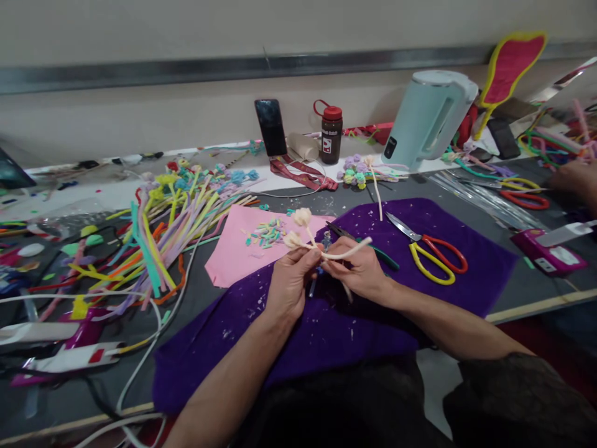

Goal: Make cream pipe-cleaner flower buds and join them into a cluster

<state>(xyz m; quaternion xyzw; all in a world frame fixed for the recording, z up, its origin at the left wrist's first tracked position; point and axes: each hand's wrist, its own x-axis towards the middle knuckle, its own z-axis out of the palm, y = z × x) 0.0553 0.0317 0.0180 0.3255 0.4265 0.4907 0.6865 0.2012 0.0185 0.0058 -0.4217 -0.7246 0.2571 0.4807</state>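
Observation:
Both hands meet over a purple cloth [298, 339], pinching cream pipe-cleaner flowers [303, 217] with fuzzy heads. My left hand [291, 277] is closed round the stems just below the heads. Against it, my right hand [357, 270] grips the same stems, and one cream stem sticks out to the right above its fingers. Behind the right hand lie pliers [387, 258] with green handles, partly hidden. Scissors [426, 246] with a red and a yellow handle rest on the cloth to the right. Small coloured pipe-cleaner snippets [268, 233] lie on a pink sheet [237, 230] beyond my left hand.
A heap of coloured pipe cleaners [172, 230] and glue guns [69, 348] with cables lie left. At the back stand a phone [270, 127], a bottle [331, 137] and a pale green kettle [424, 118]. Another person's hand [576, 180] is at far right.

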